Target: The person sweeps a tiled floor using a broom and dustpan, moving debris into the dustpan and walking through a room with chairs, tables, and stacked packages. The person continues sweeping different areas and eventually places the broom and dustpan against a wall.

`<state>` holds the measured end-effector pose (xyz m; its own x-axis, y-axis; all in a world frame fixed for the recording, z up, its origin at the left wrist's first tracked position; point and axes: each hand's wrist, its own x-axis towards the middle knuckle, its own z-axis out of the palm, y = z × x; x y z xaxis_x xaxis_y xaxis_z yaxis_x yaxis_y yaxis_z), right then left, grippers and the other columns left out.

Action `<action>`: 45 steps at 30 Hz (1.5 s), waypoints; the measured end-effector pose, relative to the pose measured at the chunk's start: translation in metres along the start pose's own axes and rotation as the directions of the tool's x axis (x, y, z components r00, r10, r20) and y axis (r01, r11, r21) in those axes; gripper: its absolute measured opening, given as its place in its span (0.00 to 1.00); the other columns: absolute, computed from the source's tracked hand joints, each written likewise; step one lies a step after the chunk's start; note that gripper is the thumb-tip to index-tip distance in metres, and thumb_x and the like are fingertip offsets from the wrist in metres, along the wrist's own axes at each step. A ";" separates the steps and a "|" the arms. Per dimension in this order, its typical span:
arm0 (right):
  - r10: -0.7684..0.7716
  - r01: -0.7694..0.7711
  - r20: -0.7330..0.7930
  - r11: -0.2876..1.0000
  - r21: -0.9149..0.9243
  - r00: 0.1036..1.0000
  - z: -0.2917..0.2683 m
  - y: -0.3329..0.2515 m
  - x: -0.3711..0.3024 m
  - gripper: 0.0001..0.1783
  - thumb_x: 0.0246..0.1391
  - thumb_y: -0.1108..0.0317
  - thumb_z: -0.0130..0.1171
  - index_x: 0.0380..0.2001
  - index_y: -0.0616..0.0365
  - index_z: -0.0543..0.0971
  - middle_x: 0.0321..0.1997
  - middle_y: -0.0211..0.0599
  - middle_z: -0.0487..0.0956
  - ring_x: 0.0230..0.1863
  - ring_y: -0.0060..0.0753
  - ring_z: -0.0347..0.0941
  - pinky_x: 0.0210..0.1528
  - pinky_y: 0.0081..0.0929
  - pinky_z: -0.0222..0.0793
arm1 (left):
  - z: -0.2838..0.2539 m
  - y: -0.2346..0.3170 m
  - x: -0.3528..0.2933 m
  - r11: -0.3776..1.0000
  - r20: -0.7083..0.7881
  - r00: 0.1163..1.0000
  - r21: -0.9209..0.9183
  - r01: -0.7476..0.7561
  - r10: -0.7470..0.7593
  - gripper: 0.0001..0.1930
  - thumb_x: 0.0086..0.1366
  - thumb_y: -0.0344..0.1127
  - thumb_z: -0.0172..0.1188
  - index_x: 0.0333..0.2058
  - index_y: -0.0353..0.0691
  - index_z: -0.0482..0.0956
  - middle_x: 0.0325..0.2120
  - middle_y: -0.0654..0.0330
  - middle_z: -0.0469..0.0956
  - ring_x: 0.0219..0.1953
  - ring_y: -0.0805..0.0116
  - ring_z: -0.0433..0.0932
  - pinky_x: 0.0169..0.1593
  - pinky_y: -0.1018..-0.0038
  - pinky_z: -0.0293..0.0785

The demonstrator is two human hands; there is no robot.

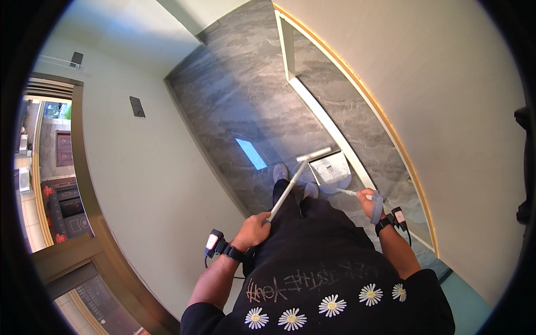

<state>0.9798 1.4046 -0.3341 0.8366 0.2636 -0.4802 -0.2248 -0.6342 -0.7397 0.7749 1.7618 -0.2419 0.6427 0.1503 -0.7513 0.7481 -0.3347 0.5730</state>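
My left hand (254, 230) is wrapped round the light-coloured handle of a broom (287, 191). The broom's narrow crosswise head rests on the floor just beyond my shoes, right beside the mouth of a dustpan. My right hand (368, 202) grips the dustpan's handle, and a grey loop hangs by the wrist. White inside with a dark rim, the dustpan (330, 169) lies on the floor ahead of my right foot; small dark specks show in it. Each wrist wears a black strap with a small device.
Grey marbled floor (240, 100) stretches ahead, with a bright patch of light. On the right, a pale raised sill (326, 120) runs along a recess edged in wood trim. A pale wall (145, 162) and a wood-framed opening (84, 162) stand at the left.
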 end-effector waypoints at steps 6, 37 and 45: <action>0.031 -0.031 -0.032 0.999 -0.008 0.999 -0.006 0.025 -0.012 0.08 0.56 0.68 0.62 0.28 0.62 0.80 0.20 0.25 0.73 0.26 0.19 0.66 0.30 0.24 0.64 | 0.013 0.032 0.049 0.952 -0.109 0.994 0.302 0.037 -0.004 0.22 0.59 0.35 0.51 0.52 0.36 0.75 0.37 0.37 0.79 0.42 0.39 0.79 0.48 0.53 0.74; -0.092 0.100 0.171 0.994 -0.042 0.981 0.035 -0.029 0.006 0.07 0.57 0.68 0.60 0.31 0.62 0.81 0.24 0.28 0.78 0.30 0.19 0.69 0.33 0.25 0.67 | -0.068 -0.096 0.001 0.680 -0.122 0.805 -0.617 0.396 -0.580 0.23 0.65 0.33 0.48 0.58 0.37 0.65 0.19 0.61 0.70 0.14 0.71 0.68 0.14 0.73 0.60; -0.168 0.197 0.234 0.975 -0.107 0.958 0.148 -0.106 0.066 0.06 0.58 0.69 0.61 0.32 0.61 0.81 0.25 0.28 0.78 0.30 0.20 0.69 0.34 0.24 0.67 | -0.086 -0.128 0.018 0.764 0.026 0.874 -0.474 0.438 -0.485 0.21 0.64 0.34 0.49 0.55 0.33 0.65 0.22 0.57 0.74 0.18 0.67 0.72 0.20 0.68 0.68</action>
<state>0.9846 1.5971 -0.3568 0.7221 0.5288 -0.4460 -0.0013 -0.6438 -0.7652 0.7050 1.8873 -0.3010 0.1947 0.2696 -0.9431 0.9314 0.2508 0.2640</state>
